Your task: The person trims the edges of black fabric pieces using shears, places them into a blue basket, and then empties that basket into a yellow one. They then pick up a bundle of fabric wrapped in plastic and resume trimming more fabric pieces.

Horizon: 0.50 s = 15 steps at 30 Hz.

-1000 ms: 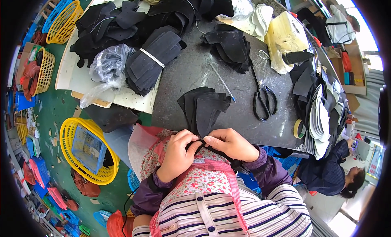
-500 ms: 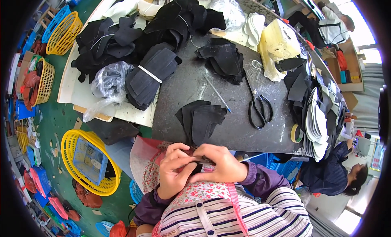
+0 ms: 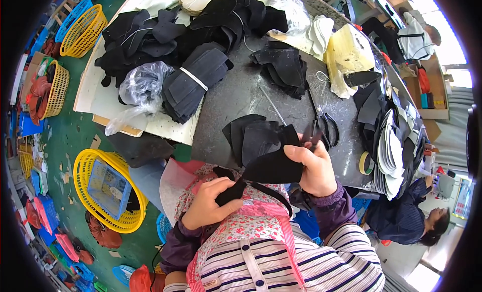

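A black fabric piece point(image 3: 273, 167) is stretched between my hands, above my floral apron and the table's near edge. My left hand point(image 3: 211, 204) pinches its narrow lower end, fingers closed. On its wide part, my right hand point(image 3: 317, 169) has thumb and fingers closed; a dark blurred shape near the fingertips cannot be made out. From the piece a thin black strip point(image 3: 273, 192) hangs over my lap. Just beyond lies a small fan of black cut pieces point(image 3: 256, 139), partly covered. Black-handled scissors point(image 3: 329, 131) rest on the table close past my right hand, beside a thin pen-like rod point(image 3: 271, 103).
Farther back lie a banded black bundle point(image 3: 193, 86), loose black pieces point(image 3: 281, 66), a clear plastic bag point(image 3: 143, 88) and a yellow block point(image 3: 351, 48). White and black stacked pieces point(image 3: 389, 146) and a tape roll point(image 3: 366, 163) line the right edge. A yellow basket point(image 3: 80, 191) stands at left.
My hands were together at the table edge; my right hand has moved up and right, drawing the black piece out. My left hand stays low. The view has shifted slightly.
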Each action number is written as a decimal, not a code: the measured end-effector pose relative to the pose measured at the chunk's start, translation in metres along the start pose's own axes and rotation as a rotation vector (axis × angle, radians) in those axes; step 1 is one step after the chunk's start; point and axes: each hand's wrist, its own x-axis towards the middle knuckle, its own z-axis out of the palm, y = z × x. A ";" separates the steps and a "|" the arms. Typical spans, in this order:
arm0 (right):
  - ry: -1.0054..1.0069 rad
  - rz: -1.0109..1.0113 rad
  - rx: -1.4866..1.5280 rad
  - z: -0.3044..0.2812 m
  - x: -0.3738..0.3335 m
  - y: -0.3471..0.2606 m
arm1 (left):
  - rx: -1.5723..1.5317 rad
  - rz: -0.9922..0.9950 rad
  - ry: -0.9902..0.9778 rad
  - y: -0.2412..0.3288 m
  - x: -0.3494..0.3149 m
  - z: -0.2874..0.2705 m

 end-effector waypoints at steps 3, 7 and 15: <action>-0.114 -0.104 -0.083 0.004 0.005 -0.004 | -0.089 -0.034 -0.017 0.002 -0.002 0.006; -0.109 -0.156 -0.029 -0.006 0.005 0.011 | -0.367 -0.160 -0.052 0.008 0.003 0.014; -0.088 -0.175 -0.626 -0.003 0.026 0.018 | -0.460 -0.264 0.062 0.009 0.008 0.021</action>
